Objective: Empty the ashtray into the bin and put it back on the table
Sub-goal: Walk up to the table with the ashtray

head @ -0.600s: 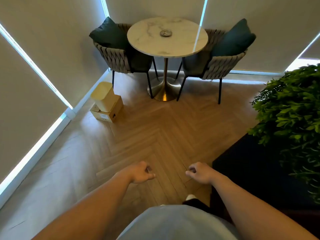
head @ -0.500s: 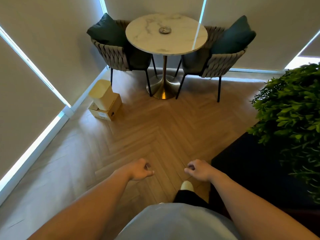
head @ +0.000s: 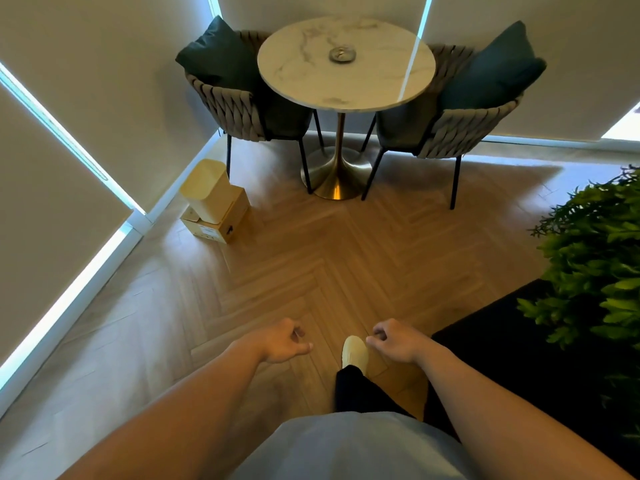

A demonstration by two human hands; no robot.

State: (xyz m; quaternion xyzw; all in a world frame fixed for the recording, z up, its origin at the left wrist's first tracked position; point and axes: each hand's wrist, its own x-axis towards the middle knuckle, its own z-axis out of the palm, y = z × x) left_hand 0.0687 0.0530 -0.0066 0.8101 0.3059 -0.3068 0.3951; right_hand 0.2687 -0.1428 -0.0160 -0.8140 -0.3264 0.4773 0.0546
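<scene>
A small round grey ashtray (head: pixel 342 54) sits near the far side of a round white marble table (head: pixel 363 88) on a brass pedestal. A pale yellow bin (head: pixel 207 190) stands on a cardboard box by the left wall, on the floor left of the table. My left hand (head: pixel 282 341) and my right hand (head: pixel 393 339) hang low in front of me over the wooden floor, far from the table. Both have loosely curled fingers and hold nothing.
Two woven grey chairs (head: pixel 239 109) (head: pixel 460 129) with dark green cushions flank the table. A leafy green plant (head: pixel 595 258) and a dark low surface (head: pixel 519 358) are at my right. Blinds line the left wall. My foot in a pale shoe (head: pixel 355 351) steps forward.
I have walked towards the table, which now looks larger and nearer. My right foot has swung forward between my hands. Both hands stay curled and empty.
</scene>
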